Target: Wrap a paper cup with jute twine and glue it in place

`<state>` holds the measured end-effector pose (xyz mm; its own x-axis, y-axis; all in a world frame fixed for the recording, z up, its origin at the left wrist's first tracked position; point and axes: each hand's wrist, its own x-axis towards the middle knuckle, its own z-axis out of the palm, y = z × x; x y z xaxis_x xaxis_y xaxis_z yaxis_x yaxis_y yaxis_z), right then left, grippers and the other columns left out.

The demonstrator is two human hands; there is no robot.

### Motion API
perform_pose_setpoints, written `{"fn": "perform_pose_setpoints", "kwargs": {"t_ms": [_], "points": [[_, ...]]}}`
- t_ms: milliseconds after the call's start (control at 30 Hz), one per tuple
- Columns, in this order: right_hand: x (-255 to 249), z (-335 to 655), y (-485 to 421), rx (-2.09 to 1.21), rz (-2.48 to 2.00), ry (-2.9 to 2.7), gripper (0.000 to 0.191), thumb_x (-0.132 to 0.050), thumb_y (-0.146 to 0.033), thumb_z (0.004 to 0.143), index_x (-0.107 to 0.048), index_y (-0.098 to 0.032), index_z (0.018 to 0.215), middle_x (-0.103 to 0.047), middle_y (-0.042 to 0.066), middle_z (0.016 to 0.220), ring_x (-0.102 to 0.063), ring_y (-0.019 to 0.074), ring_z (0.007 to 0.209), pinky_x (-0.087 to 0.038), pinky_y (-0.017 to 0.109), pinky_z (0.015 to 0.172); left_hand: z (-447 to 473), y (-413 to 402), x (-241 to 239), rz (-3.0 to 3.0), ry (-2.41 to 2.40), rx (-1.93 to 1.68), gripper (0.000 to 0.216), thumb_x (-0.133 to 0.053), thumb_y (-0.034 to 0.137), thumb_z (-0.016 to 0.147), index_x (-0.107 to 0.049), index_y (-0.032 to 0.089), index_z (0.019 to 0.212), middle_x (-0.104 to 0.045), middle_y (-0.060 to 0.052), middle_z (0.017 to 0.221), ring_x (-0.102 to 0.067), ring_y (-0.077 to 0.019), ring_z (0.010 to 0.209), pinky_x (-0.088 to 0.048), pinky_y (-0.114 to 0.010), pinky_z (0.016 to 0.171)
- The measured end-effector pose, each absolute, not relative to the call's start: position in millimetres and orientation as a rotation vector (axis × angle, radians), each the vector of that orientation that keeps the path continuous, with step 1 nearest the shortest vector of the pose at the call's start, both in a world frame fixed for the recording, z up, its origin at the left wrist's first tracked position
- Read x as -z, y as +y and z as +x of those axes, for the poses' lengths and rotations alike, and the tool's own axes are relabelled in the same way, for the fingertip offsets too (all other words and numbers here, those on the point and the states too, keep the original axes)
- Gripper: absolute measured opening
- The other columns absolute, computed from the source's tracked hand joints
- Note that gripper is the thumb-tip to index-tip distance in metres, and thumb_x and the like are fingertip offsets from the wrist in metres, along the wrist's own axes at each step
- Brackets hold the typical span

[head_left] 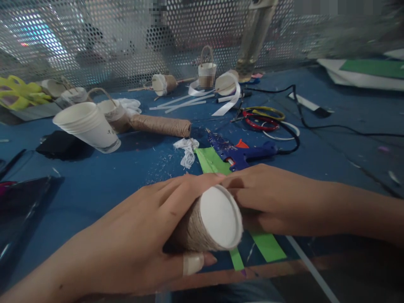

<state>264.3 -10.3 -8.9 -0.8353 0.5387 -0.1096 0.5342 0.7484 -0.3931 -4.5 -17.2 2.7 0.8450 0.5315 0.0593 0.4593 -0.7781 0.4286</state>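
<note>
A paper cup (221, 219) wound in coarse brown twine was held low over the near edge of the blue counter (132, 168), its smooth, white, round end tilted toward the viewer and ringed by a raised rim. Flat green strips (268, 247) ran beneath it, and a crumpled white tissue (187, 151) lay beyond, beside a glossy blue plastic glue gun (260, 153) flecked with bits. A tightly wound roll of twine (160, 125) lay near a slanting stack of white cups (83, 124), whose small dark print was too blurred to read. The left hand (148, 227) was clamped around the cup's side, its bandaged thumb underneath; the right hand (268, 195) reached in from the right, knuckles bent against the far side, but its hidden fingertips left its grip impossible to tell.
</note>
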Motion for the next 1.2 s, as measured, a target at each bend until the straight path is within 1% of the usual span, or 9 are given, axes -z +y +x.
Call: {"fn": "perform_pose_setpoints", "kwargs": {"t_ms": [100,267,433,633,767,833,967,1100,1200], "points": [[10.1,264.8,-10.0,-0.665,-0.905,-2.928,0.021,-0.069,-0.026,0.105,-0.078,-0.011,0.116,-0.08,0.015,0.121,-0.076,0.0297,0.105,-0.058,0.042,0.087,-3.9,-18.1,-3.4,2.638,0.754,-0.251,0.09,-0.081,0.036,0.092,-0.023,0.036,0.161,-0.062,-0.004,0.162,-0.067,-0.028,0.14,-0.055,-0.036,0.118],[11.8,266.1,-9.2,-0.624,-0.863,-2.912,0.018,-0.07,-0.026,0.103,-0.079,-0.011,0.11,-0.081,0.015,0.118,-0.077,0.0289,0.101,-0.06,0.042,0.085,-2.6,-20.2,-5.4,2.675,0.739,-0.257,0.091,-0.082,0.038,0.092,-0.021,0.034,0.161,-0.062,-0.004,0.162,-0.067,-0.0259,0.139,-0.053,-0.032,0.118],[11.2,265.6,-9.6,-0.545,-0.875,-2.937,0.014,-0.07,-0.023,0.101,-0.08,-0.015,0.106,-0.083,0.012,0.113,-0.078,0.0278,0.099,-0.061,0.039,0.083,-2.9,-21.1,-4.6,2.708,0.727,-0.249,0.089,-0.08,0.042,0.094,-0.022,0.031,0.161,-0.063,-0.006,0.161,-0.068,-0.0268,0.139,-0.054,-0.033,0.117],[10.8,266.8,-9.6,-0.546,-0.887,-2.94,0.015,-0.069,-0.019,0.099,-0.08,-0.016,0.109,-0.082,0.011,0.116,-0.078,0.0272,0.1,-0.061,0.039,0.086,-2.7,-20.1,-4.5,2.706,0.716,-0.258,0.086,-0.078,0.041,0.096,-0.022,0.03,0.161,-0.064,-0.009,0.16,-0.068,-0.0292,0.138,-0.056,-0.036,0.116],[8.5,265.2,-9.9,-0.613,-0.932,-2.966,0.014,-0.07,-0.017,0.099,-0.08,-0.014,0.108,-0.081,0.013,0.119,-0.077,0.0267,0.101,-0.059,0.038,0.086,-1.9,-20.3,-4.8,2.731,0.713,-0.283,0.084,-0.078,0.044,0.097,-0.025,0.027,0.159,-0.065,-0.008,0.158,-0.068,-0.0265,0.138,-0.055,-0.033,0.116],[8.5,264.7,-10.2,-0.623,-0.934,-2.962,0.015,-0.07,-0.017,0.1,-0.08,-0.012,0.11,-0.081,0.015,0.12,-0.076,0.0277,0.103,-0.059,0.039,0.087,-2.1,-21.0,-4.8,2.749,0.716,-0.282,0.084,-0.078,0.045,0.097,-0.025,0.026,0.159,-0.066,-0.008,0.158,-0.068,-0.0253,0.138,-0.054,-0.031,0.116],[10.4,265.0,-10.2,-0.637,-0.9,-2.951,0.02,-0.07,-0.024,0.103,-0.08,-0.01,0.113,-0.08,0.017,0.122,-0.076,0.0306,0.106,-0.059,0.043,0.089,-2.7,-21.8,-4.9,2.765,0.71,-0.272,0.088,-0.08,0.044,0.095,-0.023,0.026,0.161,-0.065,-0.006,0.158,-0.069,-0.0243,0.137,-0.054,-0.03,0.116],[9.7,264.2,-9.4,-0.635,-0.932,-2.981,0.02,-0.07,-0.023,0.102,-0.081,-0.01,0.114,-0.079,0.018,0.121,-0.076,0.0308,0.106,-0.059,0.043,0.088,-2.5,-21.6,-5.3,2.76,0.71,-0.266,0.086,-0.078,0.046,0.097,-0.023,0.026,0.161,-0.065,-0.006,0.159,-0.068,-0.0242,0.138,-0.053,-0.03,0.118],[9.4,264.4,-9.1,-0.648,-0.944,-2.99,0.023,-0.069,-0.024,0.103,-0.08,-0.009,0.116,-0.079,0.019,0.122,-0.075,0.0335,0.109,-0.059,0.047,0.091,-2.9,-21.6,-5.5,2.766,0.711,-0.254,0.086,-0.078,0.045,0.097,-0.023,0.026,0.161,-0.064,-0.006,0.16,-0.067,-0.0248,0.139,-0.052,-0.03,0.118]]}}
